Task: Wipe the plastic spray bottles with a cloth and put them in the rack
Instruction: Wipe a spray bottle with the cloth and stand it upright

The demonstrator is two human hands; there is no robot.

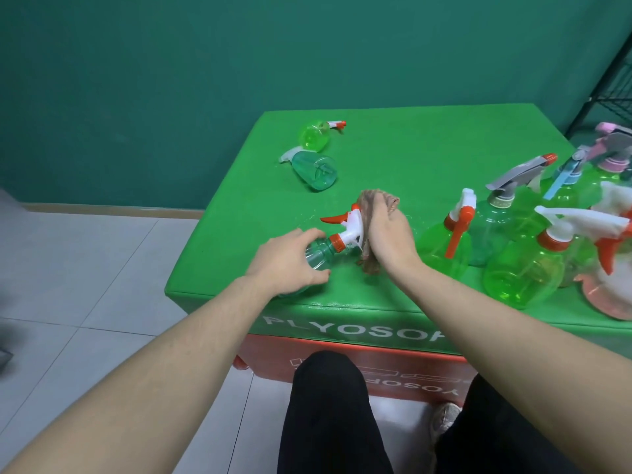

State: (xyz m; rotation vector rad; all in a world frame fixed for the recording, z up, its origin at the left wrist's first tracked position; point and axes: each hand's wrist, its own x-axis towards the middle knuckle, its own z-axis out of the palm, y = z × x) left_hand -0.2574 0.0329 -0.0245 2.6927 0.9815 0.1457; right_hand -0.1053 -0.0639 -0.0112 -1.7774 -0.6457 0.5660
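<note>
A teal spray bottle (316, 253) with a white and orange trigger head lies on its side near the front edge of the green table (427, 155). My left hand (287, 260) grips its body. My right hand (388, 234) holds a brownish cloth (371, 200) against the back of the trigger head. Two more bottles lie on their sides further back: a light green one (313, 135) and a teal one (314, 169). Several upright bottles (519, 268) crowd the table's right side.
A black wire rack (612, 90) stands at the far right behind the table. A green wall runs behind. Grey floor tiles lie to the left. My knees in black trousers are below the table's front edge, which has white lettering.
</note>
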